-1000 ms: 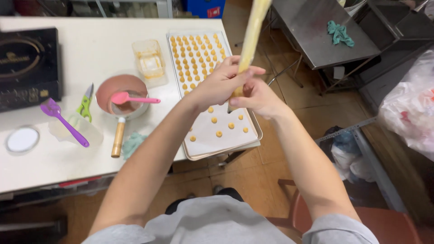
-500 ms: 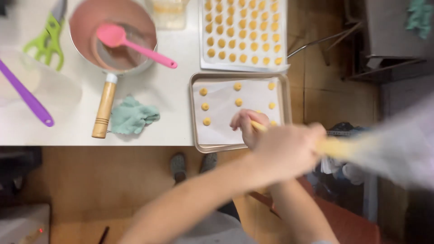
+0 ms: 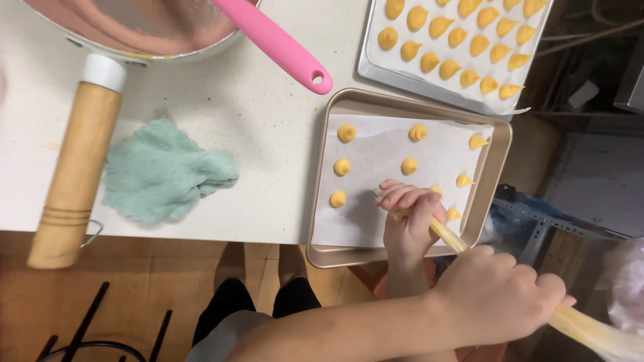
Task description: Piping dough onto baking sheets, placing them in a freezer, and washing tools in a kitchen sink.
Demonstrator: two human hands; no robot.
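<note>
- Head view: the right hand (image 3: pixel 409 218) is low over the gold baking tray (image 3: pixel 315 201), fingers curled tightly together and clamped around the narrow tip end of the piping bag (image 3: pixel 590 328).
- The left hand (image 3: pixel 496 295) comes in on an arm crossing the bottom of the frame. It is a closed fist squeezing the bag further up, beyond the tray's near right corner.
- The bag runs as a yellow, batter-filled strand from the right hand, through the left fist and out towards the lower right corner, where it widens and blurs.
- The tip is hidden under the right fingers, so I cannot tell whether it touches the white parchment (image 3: pixel 376 228) lining the tray.
- Small yellow dough mounds (image 3: pixel 347 133) sit in rows on that parchment, well apart from one another, with two just beside the right hand.
- Behind it is a silver tray (image 3: pixel 365 64), packed with many more mounds in tight rows.
- On the pale table (image 3: pixel 268 127) to the left are a crumpled green cloth (image 3: pixel 161 171) and a pan (image 3: pixel 134 33) with a wooden handle (image 3: pixel 74 174) pointing towards the table's near edge.
- A pink spatula (image 3: pixel 275 43) rests in the pan, its handle reaching out towards the gold tray.
</note>
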